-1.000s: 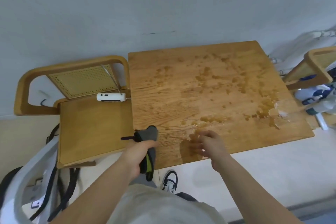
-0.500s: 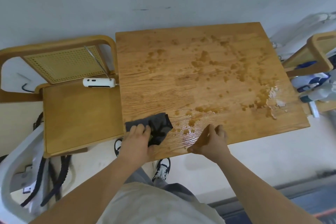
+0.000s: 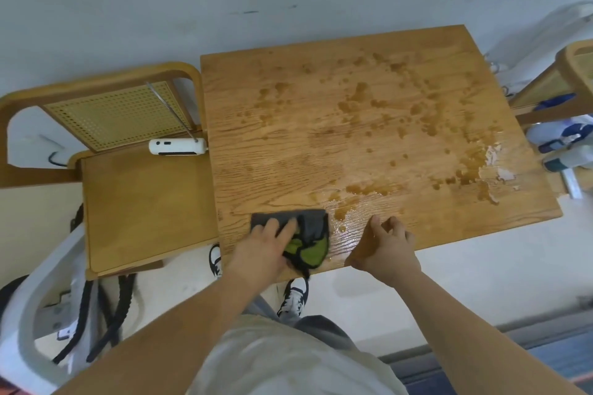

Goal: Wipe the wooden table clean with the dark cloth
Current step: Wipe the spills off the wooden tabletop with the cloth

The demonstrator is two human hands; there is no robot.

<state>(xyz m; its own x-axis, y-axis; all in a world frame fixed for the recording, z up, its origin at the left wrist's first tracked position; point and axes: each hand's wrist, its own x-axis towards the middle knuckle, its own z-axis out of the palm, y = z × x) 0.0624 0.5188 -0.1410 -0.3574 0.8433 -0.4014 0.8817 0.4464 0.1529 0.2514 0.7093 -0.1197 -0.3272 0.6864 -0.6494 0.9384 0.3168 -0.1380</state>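
Observation:
The wooden table (image 3: 321, 144) carries many brown wet spots across its middle and right side, with a shiny puddle near the right edge. The dark grey cloth (image 3: 309, 226), green on its folded-over underside, lies flat near the table's front edge. My left hand (image 3: 263, 247) presses on the cloth's left half with the fingers spread. My right hand (image 3: 383, 248) rests at the front edge just right of the cloth, fingers loosely curled, holding nothing.
A wooden chair (image 3: 141, 196) stands against the table's left side with a white device (image 3: 176, 147) on its seat. Another chair (image 3: 571, 74) and blue-and-white spray bottles (image 3: 564, 144) are at the right. Black cables (image 3: 96, 324) hang at lower left. A wall runs behind.
My left hand brought the cloth up from beside the edge and spread it flat on the table, then slid it right. My right hand drew back from the tabletop to the front edge.

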